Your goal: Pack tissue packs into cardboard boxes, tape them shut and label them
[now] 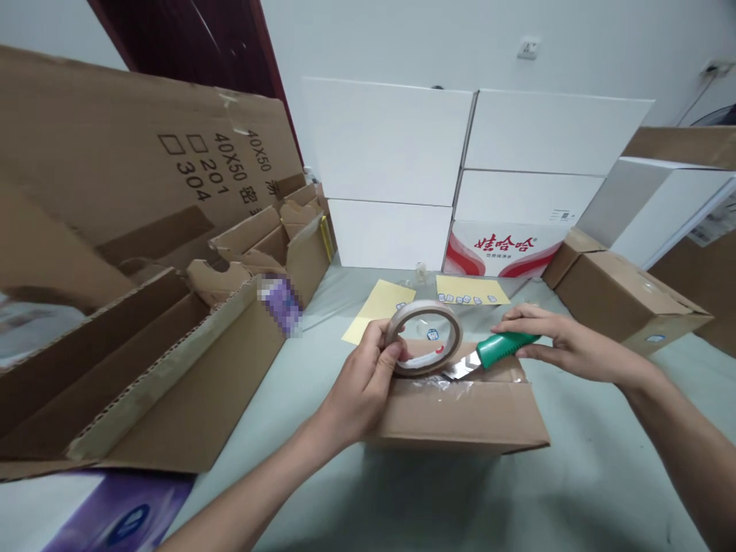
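My left hand [368, 368] is closed on a roll of clear tape [454, 330], held upright with its open centre facing me. In my right hand [560, 345] is a utility knife [506, 349] with a green handle, its metal blade pointing left and down toward the tape. Below both hands sits a brown cardboard box [460, 418]; shiny clear tape [428, 386] lies along its top. The blade tip is close to this tape near the roll's lower edge; I cannot tell whether it touches.
Yellow paper sheets [471, 289] with small stickers lie behind the box on the pale green tabletop [310, 383]. Open cardboard boxes [172, 406] line the left side. White panels [391, 146] stand at the back, and a closed carton [626, 287] is on the right.
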